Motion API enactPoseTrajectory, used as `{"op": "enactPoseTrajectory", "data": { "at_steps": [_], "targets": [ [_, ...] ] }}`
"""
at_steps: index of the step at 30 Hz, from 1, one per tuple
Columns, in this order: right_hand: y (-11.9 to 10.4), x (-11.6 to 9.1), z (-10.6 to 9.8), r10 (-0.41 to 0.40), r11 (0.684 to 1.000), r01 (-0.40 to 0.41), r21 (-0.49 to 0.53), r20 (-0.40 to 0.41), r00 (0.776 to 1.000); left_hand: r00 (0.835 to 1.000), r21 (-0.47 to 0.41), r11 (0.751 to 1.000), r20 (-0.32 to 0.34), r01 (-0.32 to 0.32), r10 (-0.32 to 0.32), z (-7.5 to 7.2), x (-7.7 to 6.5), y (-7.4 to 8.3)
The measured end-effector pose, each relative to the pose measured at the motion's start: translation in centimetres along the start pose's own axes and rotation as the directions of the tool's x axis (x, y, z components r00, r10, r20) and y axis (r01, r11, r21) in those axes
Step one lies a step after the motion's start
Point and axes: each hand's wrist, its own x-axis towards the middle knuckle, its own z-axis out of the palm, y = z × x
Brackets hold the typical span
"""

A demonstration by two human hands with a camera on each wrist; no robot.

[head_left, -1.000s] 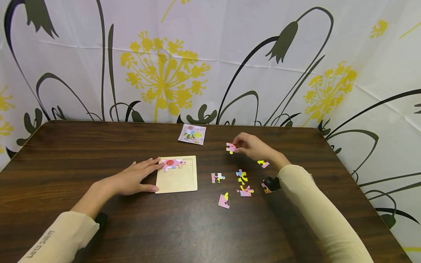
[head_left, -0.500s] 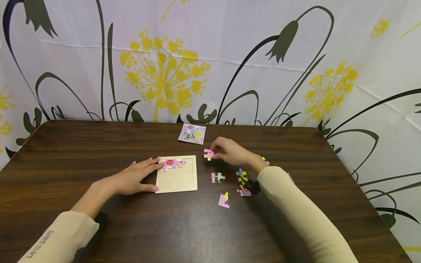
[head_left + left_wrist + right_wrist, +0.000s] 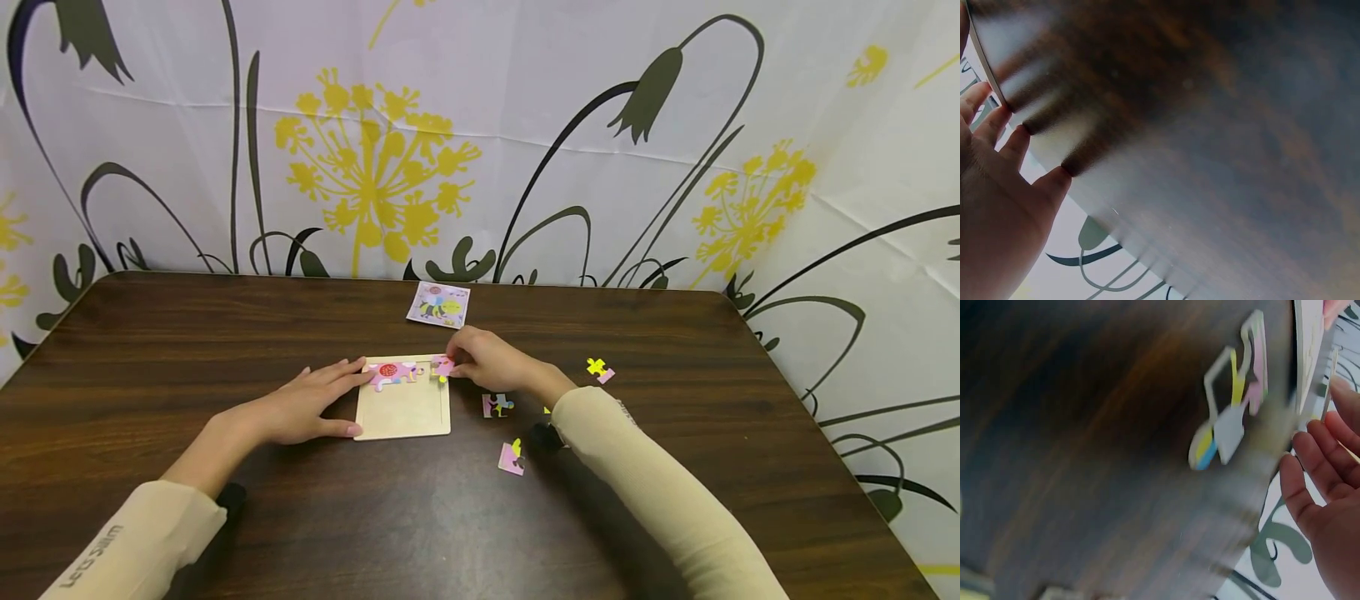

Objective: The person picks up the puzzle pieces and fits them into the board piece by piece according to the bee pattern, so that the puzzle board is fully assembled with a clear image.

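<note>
A pale wooden puzzle tray [image 3: 401,421] lies on the dark table, with joined pink puzzle pieces [image 3: 392,372] along its upper left edge. My left hand [image 3: 311,404] rests with fingers spread at the tray's left side, fingertips and thumb on its rim. My right hand [image 3: 491,360] pinches a pink and yellow puzzle piece [image 3: 442,367] between thumb and fingers, over the tray's upper right corner. In the right wrist view the held piece [image 3: 1330,381] shows edge-on, with the tray's side [image 3: 1307,350] beside it.
Loose puzzle pieces lie to the tray's right: a pink and white one [image 3: 497,406], a pink and yellow one [image 3: 512,457] and a yellow one [image 3: 599,370]. My right sleeve [image 3: 645,475] hides others. A bee picture card [image 3: 439,305] lies behind the tray.
My right hand has carried the pinched puzzle piece leftward from the table's right side to the tray's upper right corner. The left hand and the tray have stayed in place.
</note>
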Motion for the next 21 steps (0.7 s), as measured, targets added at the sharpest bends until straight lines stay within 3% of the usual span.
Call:
{"op": "enactPoseTrajectory", "data": {
  "at_steps": [21],
  "targets": [
    [-1.2,1.4,1.3,0.030,0.999,-0.030,-0.011,0.043,0.999,1.000,0.008,1.000,-0.005,-0.003,0.003,0.0,0.0,0.0]
  ]
}}
